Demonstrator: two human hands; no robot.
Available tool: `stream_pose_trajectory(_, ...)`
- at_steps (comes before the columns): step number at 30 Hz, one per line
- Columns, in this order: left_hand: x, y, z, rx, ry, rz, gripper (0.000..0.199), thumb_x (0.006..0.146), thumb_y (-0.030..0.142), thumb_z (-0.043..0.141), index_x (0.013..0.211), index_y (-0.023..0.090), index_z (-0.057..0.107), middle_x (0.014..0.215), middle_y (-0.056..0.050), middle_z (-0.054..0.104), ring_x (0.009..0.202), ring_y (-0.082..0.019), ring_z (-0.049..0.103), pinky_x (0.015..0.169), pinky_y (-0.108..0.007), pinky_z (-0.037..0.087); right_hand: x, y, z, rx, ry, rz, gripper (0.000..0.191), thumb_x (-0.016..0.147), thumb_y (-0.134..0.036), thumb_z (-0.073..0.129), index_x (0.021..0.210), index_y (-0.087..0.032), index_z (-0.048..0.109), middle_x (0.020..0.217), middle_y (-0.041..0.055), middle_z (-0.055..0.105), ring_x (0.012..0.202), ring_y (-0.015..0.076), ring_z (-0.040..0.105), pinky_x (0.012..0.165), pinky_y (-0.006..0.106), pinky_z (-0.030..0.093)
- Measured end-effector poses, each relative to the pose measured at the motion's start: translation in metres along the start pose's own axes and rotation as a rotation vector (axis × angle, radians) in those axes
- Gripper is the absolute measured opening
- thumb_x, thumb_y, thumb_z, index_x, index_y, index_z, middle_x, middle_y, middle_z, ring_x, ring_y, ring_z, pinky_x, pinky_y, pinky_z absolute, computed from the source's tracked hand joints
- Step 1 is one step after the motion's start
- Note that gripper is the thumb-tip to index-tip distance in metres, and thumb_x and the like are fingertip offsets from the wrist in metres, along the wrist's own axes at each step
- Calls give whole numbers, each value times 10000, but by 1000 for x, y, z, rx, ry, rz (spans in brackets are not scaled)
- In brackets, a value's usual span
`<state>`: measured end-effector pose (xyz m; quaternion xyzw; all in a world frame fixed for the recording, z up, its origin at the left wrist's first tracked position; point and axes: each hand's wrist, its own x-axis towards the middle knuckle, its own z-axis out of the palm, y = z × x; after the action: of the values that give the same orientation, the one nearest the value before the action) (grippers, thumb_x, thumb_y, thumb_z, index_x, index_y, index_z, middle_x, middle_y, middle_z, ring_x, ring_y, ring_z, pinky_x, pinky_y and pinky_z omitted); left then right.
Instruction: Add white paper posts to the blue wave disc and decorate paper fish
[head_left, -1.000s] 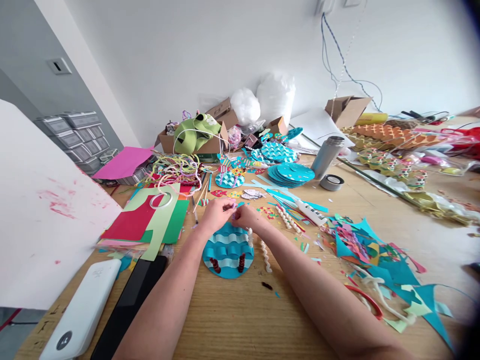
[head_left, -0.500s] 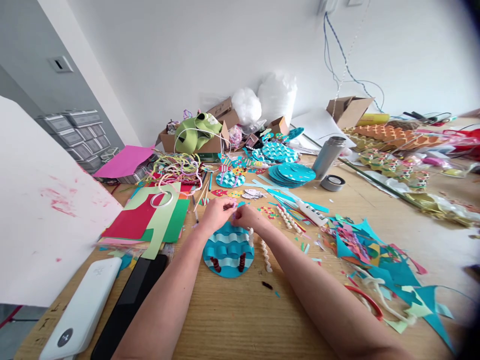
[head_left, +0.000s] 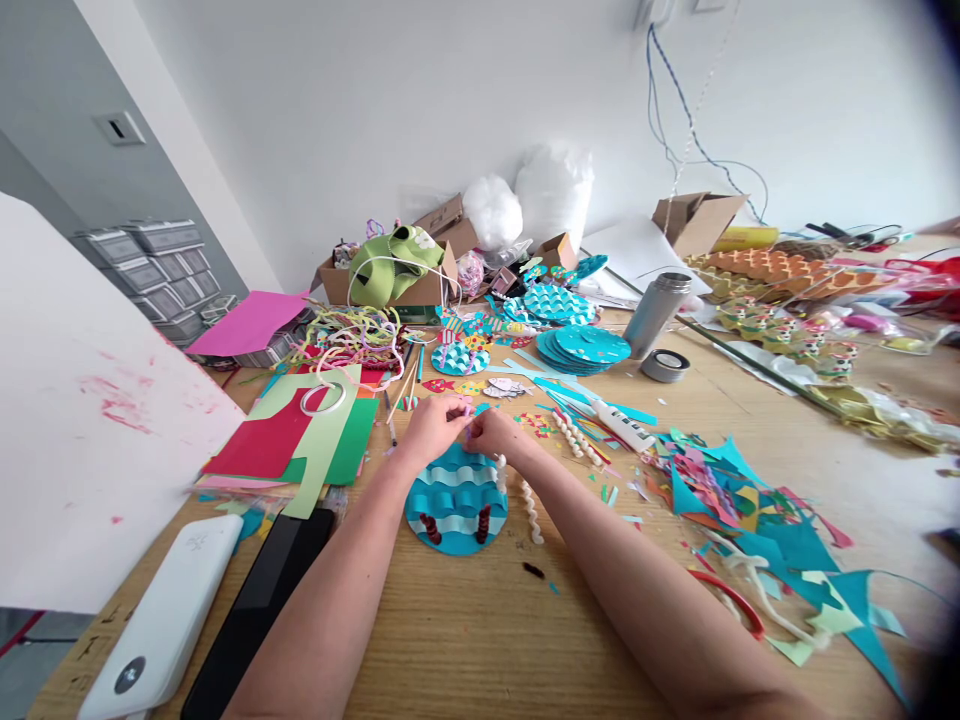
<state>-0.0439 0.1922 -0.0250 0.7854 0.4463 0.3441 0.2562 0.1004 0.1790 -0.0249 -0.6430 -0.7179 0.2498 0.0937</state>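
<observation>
Over the far edge of a round blue paper disc (head_left: 457, 545), my left hand (head_left: 436, 425) and my right hand (head_left: 496, 436) are close together, fingers pinched. Both grip a small purple pipe cleaner (head_left: 468, 412), mostly hidden by the fingers. Wavy strips in blue and pale blue cross the disc. Two dark red coiled pipe cleaners (head_left: 484, 523) stand near its front edge, and a white coiled one (head_left: 501, 473) is at its right side. Just right of the disc, another white coil (head_left: 532, 512) lies on the table.
A glue tube (head_left: 624, 426) and paper scraps (head_left: 780, 530) lie to the right. Behind are stacked blue discs (head_left: 583, 350), a metal flask (head_left: 658, 312) and paper fish (head_left: 507, 388). Coloured paper sheets (head_left: 259, 440), a black phone-like slab (head_left: 262, 610) and a white power bank (head_left: 165, 610) are at left.
</observation>
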Motion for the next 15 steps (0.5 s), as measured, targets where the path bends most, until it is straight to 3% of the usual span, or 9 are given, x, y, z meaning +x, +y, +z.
stream_pose_trajectory(15, -1, 1, -2, -23, -10, -22, 113, 766, 148, 645, 846, 162, 722, 897, -56, 750, 837, -202, 685, 750, -289, 528, 3, 3, 4, 12, 10, -22, 153, 660, -230, 697, 795, -171, 738, 735, 29, 707, 680, 150, 618, 552, 214, 365)
